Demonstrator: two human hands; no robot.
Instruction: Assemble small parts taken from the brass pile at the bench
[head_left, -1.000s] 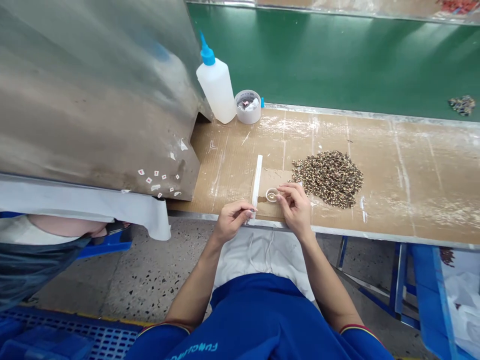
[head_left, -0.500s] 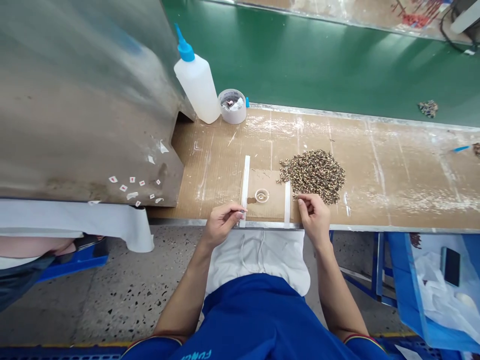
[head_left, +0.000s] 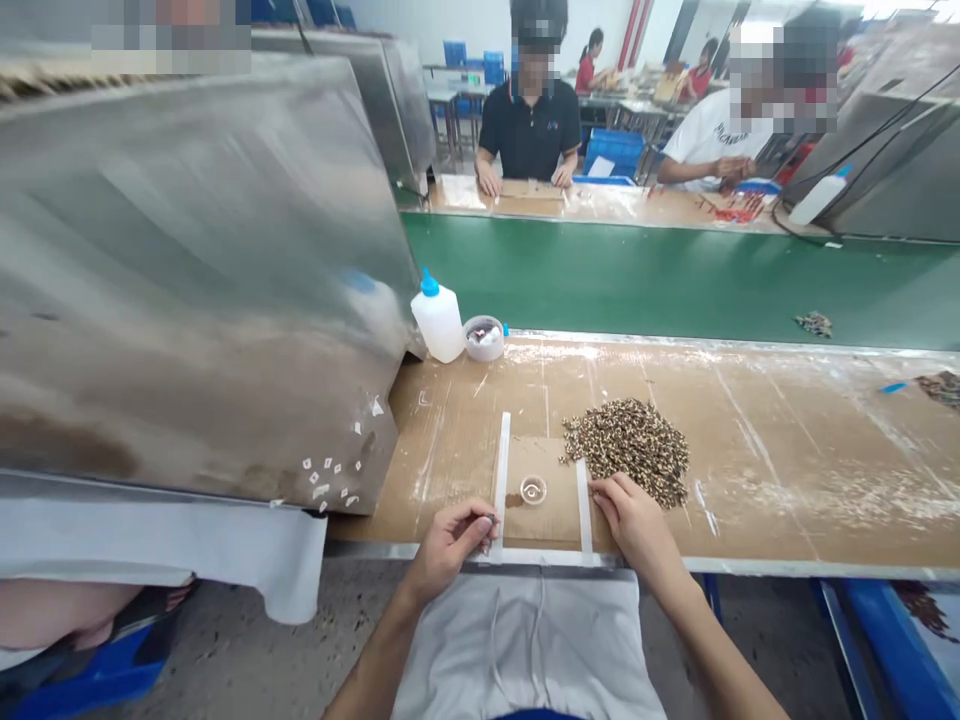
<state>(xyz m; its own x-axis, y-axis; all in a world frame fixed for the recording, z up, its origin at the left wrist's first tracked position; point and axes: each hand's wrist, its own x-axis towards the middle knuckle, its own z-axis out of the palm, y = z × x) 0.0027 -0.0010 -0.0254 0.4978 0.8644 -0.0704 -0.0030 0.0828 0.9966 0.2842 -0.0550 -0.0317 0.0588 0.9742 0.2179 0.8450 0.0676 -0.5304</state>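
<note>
My left hand (head_left: 448, 545) rests at the near edge of the cardboard-covered bench (head_left: 787, 480), fingers pinched on a small dark thing I cannot make out, beside the left white strip (head_left: 501, 480). My right hand (head_left: 634, 520) lies by the right white strip (head_left: 583, 505), fingers curled, fingertips at the near edge of a pile of small brown-and-cream parts (head_left: 628, 448). What the right hand holds, if anything, is hidden. Between the two strips sits a small clear round dish (head_left: 533, 490).
A large metal housing (head_left: 195, 290) fills the left. A white squeeze bottle with a blue tip (head_left: 438, 317) and a tape roll (head_left: 484, 338) stand behind. A green conveyor belt (head_left: 675, 275) runs beyond the bench; other people sit across it.
My right hand left the clear dish and moved right to the edge of the parts pile. The view tilted up, showing the conveyor and people opposite. My left hand stayed put.
</note>
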